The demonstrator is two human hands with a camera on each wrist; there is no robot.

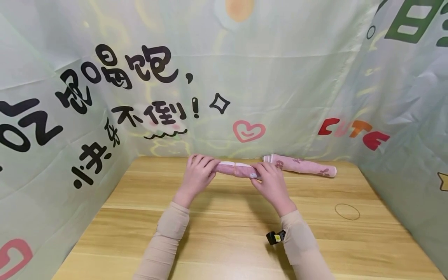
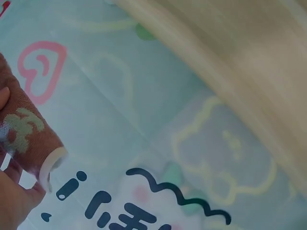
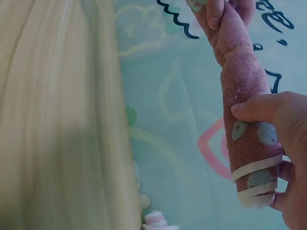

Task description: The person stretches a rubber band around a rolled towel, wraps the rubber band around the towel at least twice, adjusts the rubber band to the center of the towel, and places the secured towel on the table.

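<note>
A rolled pink towel [image 1: 227,168] is held lengthwise above the back of the table, its middle drawn in by a thin band [image 1: 235,168]. My left hand [image 1: 196,174] grips its left end, fingers over the top. Around the right end curl the fingers of my right hand [image 1: 273,182]. In the right wrist view, the right thumb presses along the towel [image 3: 244,81], and its white-edged layers show at the near end. The left wrist view catches only the towel's other end [image 2: 31,127] with part of the left hand [image 2: 14,201].
Another rolled pink towel [image 1: 304,165] with darker patterns lies at the table's back right. A thin loop, like a rubber band [image 1: 347,212], lies on the wooden table [image 1: 217,241] to the right. Printed cloth [image 1: 280,85] hangs behind and along both sides.
</note>
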